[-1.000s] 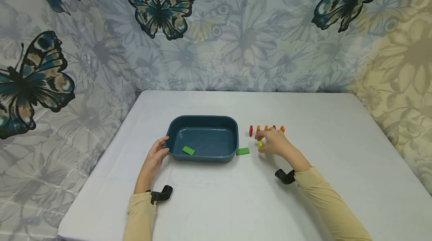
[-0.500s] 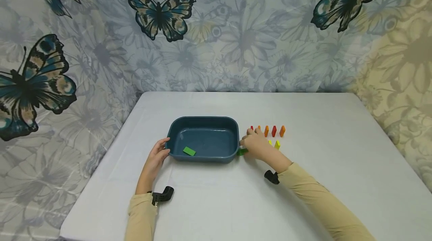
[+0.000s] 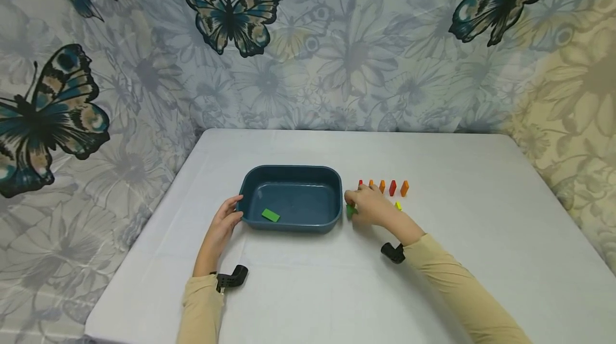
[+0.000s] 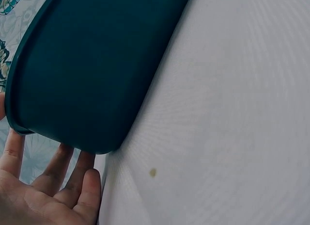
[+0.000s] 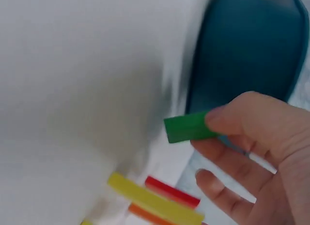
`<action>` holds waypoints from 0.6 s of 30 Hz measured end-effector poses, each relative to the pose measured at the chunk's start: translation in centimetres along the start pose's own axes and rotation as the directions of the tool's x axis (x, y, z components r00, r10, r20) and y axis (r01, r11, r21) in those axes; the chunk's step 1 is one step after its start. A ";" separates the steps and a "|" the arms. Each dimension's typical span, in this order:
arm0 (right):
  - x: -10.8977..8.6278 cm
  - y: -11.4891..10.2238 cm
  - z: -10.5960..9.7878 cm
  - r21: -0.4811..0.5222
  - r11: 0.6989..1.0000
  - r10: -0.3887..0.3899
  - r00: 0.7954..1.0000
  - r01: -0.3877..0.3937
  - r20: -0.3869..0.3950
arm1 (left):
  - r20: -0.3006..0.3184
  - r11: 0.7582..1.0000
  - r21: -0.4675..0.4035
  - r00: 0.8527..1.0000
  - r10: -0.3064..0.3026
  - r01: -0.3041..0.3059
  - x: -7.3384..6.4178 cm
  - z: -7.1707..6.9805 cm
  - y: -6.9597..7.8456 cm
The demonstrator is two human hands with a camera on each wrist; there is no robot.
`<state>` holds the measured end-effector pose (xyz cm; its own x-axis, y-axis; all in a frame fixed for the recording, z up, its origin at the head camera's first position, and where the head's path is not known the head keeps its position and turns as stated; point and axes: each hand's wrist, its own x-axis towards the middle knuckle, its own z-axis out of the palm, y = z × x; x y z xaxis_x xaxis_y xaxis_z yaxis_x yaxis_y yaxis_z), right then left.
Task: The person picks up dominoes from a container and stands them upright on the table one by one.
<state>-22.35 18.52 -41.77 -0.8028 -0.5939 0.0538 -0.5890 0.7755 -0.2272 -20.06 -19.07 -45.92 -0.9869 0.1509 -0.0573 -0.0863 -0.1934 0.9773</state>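
Observation:
A dark teal plastic tub [image 3: 298, 166] stands on the table, with one green block [image 3: 270, 215] lying flat inside it. Against the tub's left end rests my left hand [image 3: 225, 223]; the left wrist view shows its fairly straight fingers [image 4: 60, 169] touching the end wall. Just beyond the tub's right end, my right hand [image 3: 372, 207] pinches a second green block [image 5: 190, 127] between thumb and fingers. Under that hand in the right wrist view are a yellow block [image 5: 155, 200], a red block [image 5: 172, 192] and an orange block [image 5: 145, 214].
A row of several red and orange blocks [image 3: 405, 188] stands on end behind my right hand, partly hidden by it. One yellow block [image 3: 398, 206] shows nearer, beside the hand. White cloth covers the table [image 3: 298, 290]; a butterfly-print backdrop [image 3: 308, 66] rises behind.
My right hand has moved left from the yellow block to the green one lying beside the tub, taken hold of it and shifted slightly back right. The left hand has stayed on the tub.

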 end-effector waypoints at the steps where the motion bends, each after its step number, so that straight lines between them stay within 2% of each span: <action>1: -0.2 0.2 -0.1 0.026 1.000 -0.007 1.000 0.007 -0.009 | -0.003 1.000 0.002 1.000 0.000 0.000 0.0 -0.1 -0.1; 6: -0.9 1.2 -0.5 0.102 0.995 -0.005 0.999 0.010 -0.045 | 0.005 1.000 0.010 1.000 0.024 -0.025 0.1 -0.2 -0.3; 12: -1.4 2.0 -0.3 0.063 0.998 0.023 0.998 -0.019 -0.061 | 0.005 1.000 0.013 1.000 0.011 -0.011 0.3 0.1 -0.1; 18: -1.3 1.9 0.0 0.055 0.998 0.028 0.998 -0.025 -0.059 | 0.014 1.000 0.027 1.000 0.004 -0.004 -0.4 0.6 0.8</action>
<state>-22.44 20.77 -42.25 -0.8232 -0.5581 0.1043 -0.5627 0.7772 -0.2818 -19.70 -18.69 -44.97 -0.9852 0.1640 -0.0508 -0.0786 -0.1678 0.9827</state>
